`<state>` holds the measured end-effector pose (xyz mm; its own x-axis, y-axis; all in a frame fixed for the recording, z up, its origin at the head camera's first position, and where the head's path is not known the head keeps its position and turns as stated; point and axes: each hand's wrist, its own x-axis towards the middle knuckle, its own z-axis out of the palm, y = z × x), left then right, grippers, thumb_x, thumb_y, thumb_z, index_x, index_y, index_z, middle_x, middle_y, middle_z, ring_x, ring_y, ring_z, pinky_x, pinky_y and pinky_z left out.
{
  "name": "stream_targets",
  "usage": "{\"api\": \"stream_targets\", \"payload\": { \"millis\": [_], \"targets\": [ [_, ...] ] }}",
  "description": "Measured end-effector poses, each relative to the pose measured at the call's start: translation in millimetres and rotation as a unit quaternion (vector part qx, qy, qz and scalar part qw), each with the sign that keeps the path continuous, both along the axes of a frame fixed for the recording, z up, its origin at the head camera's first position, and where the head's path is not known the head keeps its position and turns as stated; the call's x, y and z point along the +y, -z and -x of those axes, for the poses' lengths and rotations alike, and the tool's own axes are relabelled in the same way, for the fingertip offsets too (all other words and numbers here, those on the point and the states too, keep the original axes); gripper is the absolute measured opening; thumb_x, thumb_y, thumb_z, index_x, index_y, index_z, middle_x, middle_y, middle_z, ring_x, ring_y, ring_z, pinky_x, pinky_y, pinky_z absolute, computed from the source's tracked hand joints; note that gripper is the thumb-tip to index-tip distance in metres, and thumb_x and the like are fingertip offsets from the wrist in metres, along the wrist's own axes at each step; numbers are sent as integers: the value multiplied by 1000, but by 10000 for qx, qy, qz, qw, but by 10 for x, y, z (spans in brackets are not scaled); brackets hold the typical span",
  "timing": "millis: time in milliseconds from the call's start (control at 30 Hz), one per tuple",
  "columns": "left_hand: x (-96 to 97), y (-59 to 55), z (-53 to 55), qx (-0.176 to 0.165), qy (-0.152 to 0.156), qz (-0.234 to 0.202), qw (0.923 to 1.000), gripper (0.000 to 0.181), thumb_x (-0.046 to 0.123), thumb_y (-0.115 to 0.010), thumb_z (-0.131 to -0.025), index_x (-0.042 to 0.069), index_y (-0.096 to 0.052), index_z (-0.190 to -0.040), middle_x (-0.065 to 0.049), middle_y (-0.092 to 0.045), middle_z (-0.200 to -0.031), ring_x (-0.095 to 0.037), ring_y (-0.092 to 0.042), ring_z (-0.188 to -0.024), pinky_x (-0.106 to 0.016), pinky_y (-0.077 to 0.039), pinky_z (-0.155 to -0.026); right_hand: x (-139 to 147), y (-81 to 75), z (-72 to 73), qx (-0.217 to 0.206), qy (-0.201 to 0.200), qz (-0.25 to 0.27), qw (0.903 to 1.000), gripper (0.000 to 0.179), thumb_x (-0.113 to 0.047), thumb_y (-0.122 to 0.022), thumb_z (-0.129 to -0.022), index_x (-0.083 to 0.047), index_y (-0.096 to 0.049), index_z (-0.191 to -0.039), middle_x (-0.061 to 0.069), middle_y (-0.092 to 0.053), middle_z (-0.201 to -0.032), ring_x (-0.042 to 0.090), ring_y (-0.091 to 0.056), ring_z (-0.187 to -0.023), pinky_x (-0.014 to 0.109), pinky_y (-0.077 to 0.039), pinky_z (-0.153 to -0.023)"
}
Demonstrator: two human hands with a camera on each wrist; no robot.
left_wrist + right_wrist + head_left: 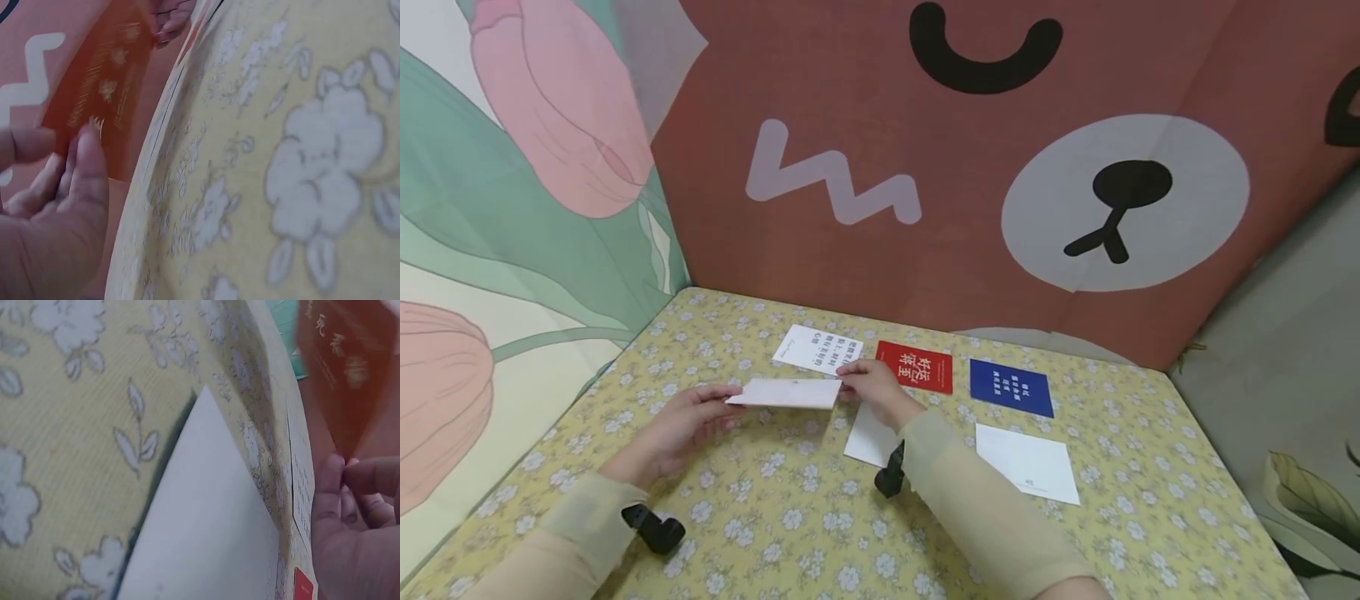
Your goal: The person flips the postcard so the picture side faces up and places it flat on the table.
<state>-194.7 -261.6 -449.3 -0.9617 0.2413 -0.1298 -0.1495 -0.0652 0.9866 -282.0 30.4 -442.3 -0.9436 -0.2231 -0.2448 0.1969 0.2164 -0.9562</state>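
The left hand [696, 421] pinches one end of a card [786, 393] between thumb and fingers, and the right hand [880, 392] pinches the opposite end, so the card spans the space between the two hands, above the worktop [760, 517]. Its plain white side shows in the head view, while both wrist views show an orange-red face with pale lettering, a little blurred. Just beyond the right hand and to its left, a white card with dark writing [812, 346] lies on the worktop; the fingers hide part of its near edge from the head. Behind the right hand, slightly to its right, is a red card [917, 367] with pale writing, and farther right, well apart from that hand, lies a blue card [1011, 387]. Below the right hand, partly covered by its wrist, is a blank-looking white card [867, 437]. Another white card with a small mark [1030, 462] lies to the right of the right forearm, nearer than the blue one. Both arms wear pale sleeves [985, 508], each with a small black device at the wrist. Flowered cloth covers the worktop around both hands.
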Motion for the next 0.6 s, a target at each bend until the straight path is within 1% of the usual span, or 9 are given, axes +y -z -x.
{"api": "stream_targets", "payload": {
  "millis": [100, 167, 267, 367, 467, 600],
  "targets": [
    [36, -32, 39, 44, -291, -37, 9996, 30, 10, -49, -110, -10, -54, -132, -4, -68, -112, -10, -69, -100, -27, -58, -84, 7, 0, -18, 14, -102, 207, 9997, 18, 1, -61, -103, 6, -68, -118, 16, -69, -109, 26, -70, -99, 36, -59, -86],
    [64, -70, 70, 126, -531, 72, 9985, 27, 12, -47, -111, -9, -56, -126, -3, -68, -105, -9, -69, -94, -27, -58, -82, 17, 2, -39, 84, -176, 226, 9996, 16, 0, -64, -100, 5, -68, -115, 15, -71, -107, 27, -71, -99, 36, -59, -86],
    [99, -129, 113, 244, -1007, 437, 9937, 25, 17, -46, -112, -3, -58, -118, 0, -62, -95, -9, -64, -85, -28, -57, -77, 28, -2, -92, 256, -352, 62, 9990, 11, -4, -68, -100, 2, -68, -109, 14, -71, -104, 27, -72, -98, 36, -59, -85],
    [123, -175, 156, 361, -1389, 980, 9848, 29, 23, -45, -113, -1, -59, -119, 0, -56, -96, -13, -56, -83, -30, -54, -74, 38, -20, -149, 396, -556, -148, 9976, 10, -9, -65, -103, 0, -68, -106, 13, -70, -105, 25, -71, -99, 36, -59, -86],
    [142, -188, 209, 369, -1537, 1269, 9792, 33, 26, -45, -113, -3, -58, -124, -2, -56, -104, -15, -55, -89, -31, -54, -76, 44, -19, -185, 502, -653, -344, 9960, 11, -11, -64, -104, -2, -69, -105, 13, -69, -106, 22, -69, -95, 35, -59, -83],
    [162, -169, 292, 326, -1504, 1391, 9783, 33, 24, -45, -113, -4, -56, -127, -5, -57, -113, -13, -56, -96, -33, -55, -81, 60, -12, -217, 524, -678, -472, 9952, 11, -11, -63, -104, -2, -70, -104, 13, -69, -103, 21, -67, -88, 34, -57, -78]
  ]
}}
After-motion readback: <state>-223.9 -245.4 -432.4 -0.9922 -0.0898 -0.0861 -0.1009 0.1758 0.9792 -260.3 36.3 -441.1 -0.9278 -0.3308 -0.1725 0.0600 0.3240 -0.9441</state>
